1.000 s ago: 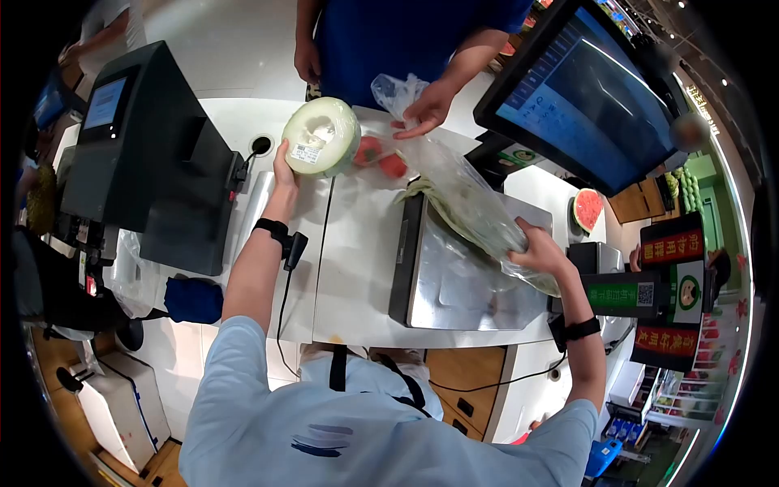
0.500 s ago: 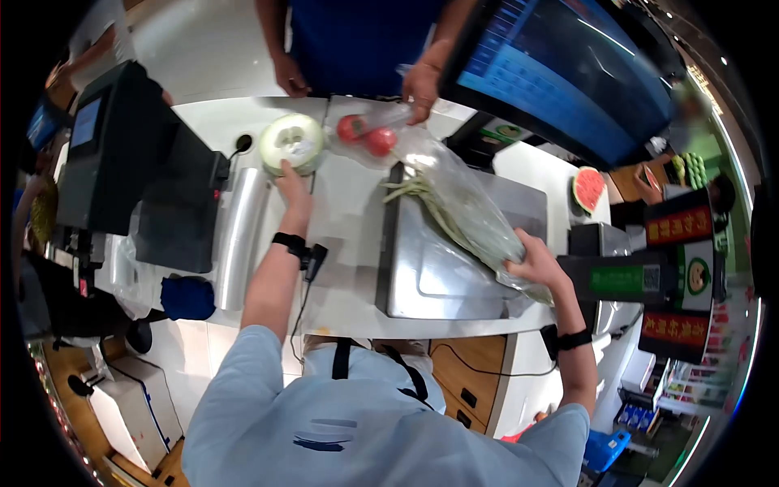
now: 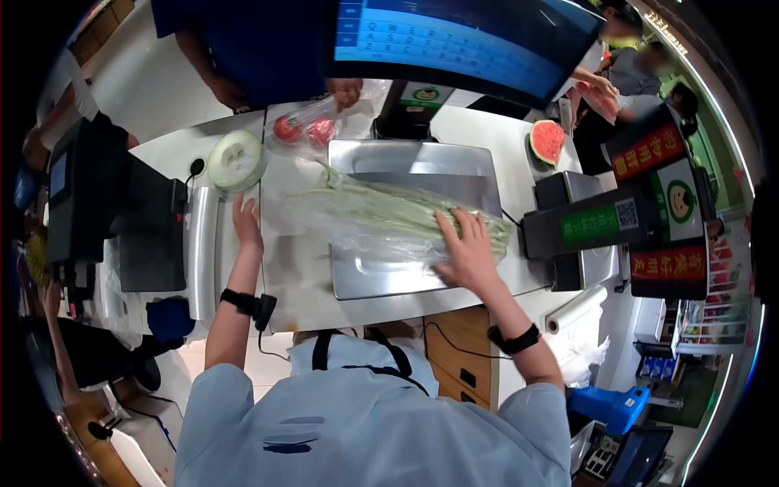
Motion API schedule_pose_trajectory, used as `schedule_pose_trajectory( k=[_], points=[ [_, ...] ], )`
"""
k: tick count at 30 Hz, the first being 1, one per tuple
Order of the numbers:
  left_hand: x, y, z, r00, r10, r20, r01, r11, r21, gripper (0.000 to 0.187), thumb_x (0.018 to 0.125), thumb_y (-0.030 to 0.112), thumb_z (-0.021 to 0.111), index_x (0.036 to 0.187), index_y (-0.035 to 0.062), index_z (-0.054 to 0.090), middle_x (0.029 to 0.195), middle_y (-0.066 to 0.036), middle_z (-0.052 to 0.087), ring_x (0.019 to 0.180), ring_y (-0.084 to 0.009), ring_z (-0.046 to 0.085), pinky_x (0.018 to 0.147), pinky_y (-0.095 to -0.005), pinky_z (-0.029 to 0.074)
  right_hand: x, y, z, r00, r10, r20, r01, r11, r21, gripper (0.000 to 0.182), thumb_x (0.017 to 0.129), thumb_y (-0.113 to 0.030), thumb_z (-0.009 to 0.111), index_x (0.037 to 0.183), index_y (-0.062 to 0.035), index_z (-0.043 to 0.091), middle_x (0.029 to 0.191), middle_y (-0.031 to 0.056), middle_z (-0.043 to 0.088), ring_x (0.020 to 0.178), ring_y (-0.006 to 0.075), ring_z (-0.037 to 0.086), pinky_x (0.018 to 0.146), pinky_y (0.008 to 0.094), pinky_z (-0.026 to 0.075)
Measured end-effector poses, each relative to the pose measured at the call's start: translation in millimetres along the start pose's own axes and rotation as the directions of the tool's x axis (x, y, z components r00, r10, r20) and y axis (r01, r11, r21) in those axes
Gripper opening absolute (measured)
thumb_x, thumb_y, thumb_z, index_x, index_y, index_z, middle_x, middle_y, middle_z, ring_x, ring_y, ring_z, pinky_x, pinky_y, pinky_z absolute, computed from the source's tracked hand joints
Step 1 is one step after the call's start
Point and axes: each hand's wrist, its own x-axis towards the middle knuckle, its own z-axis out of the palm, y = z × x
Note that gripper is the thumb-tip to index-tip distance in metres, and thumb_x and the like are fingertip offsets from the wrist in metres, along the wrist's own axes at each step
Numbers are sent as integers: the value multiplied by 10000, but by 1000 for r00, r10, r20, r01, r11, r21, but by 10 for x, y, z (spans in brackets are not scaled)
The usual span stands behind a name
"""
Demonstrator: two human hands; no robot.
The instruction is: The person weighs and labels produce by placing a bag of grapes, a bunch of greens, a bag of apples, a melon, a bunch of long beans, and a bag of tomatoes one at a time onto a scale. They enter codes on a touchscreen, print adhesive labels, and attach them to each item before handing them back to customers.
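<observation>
A clear plastic bag of long green beans lies across the metal scale plate. My right hand rests on the right part of the bag, its fingers spread. A cut piece of winter melon, pale with a green rim, stands on the counter at the left. Just below it is my left hand, fingers apart and holding nothing. Beyond the scale, red tomatoes sit in a clear bag, whose top another person's hand holds.
A large touchscreen overhangs the far side of the scale. At the left stand a dark printer-like machine and a roll of plastic bags. A cut watermelon and a sign with a QR code are to the right.
The bag of beans now lies flatter on the scale. My right hand has gone from gripping its end to resting on it. My left hand has come off the winter melon.
</observation>
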Motion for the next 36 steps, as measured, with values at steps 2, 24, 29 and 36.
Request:
schedule_pose_trajectory(
  k=[2,24,29,36],
  points=[
    [-126,28,-70,998,45,32,-46,998,33,455,859,116,467,1287,22,346,1316,-98,341,1159,-203,403,970,-335,360,-199,-72,43,996,83,-23,-78,983,163,845,625,-320,726,1341,-119,324,1381,202,248,1299,366,182,1057,523,131],
    [-795,749,377,791,533,300,-597,780,187,221,765,-48,478,964,46,462,1177,-131,463,1008,-184,485,839,-290,397,-1379,557,189,225,574,-787,-338,804,489,260,864,-107,453,1097,6,470,1217,170,434,1186,336,370,1004,434,255],
    [-1099,1877,1236,318,697,643,-947,206,245,210,733,-59,526,922,17,471,1250,-200,449,836,-173,567,728,-265,431,-1383,671,234,187,613,-768,-349,772,531,239,875,-90,431,1088,15,455,1197,166,433,1163,335,384,988,441,278],
    [-1153,2515,2168,131,620,773,-927,-200,317,250,719,13,584,939,42,472,1337,-141,396,656,-185,581,570,-267,450,-1274,736,260,162,620,-768,-290,774,563,240,874,-72,428,1091,26,461,1182,156,441,1154,318,392,979,426,285]
  ],
)
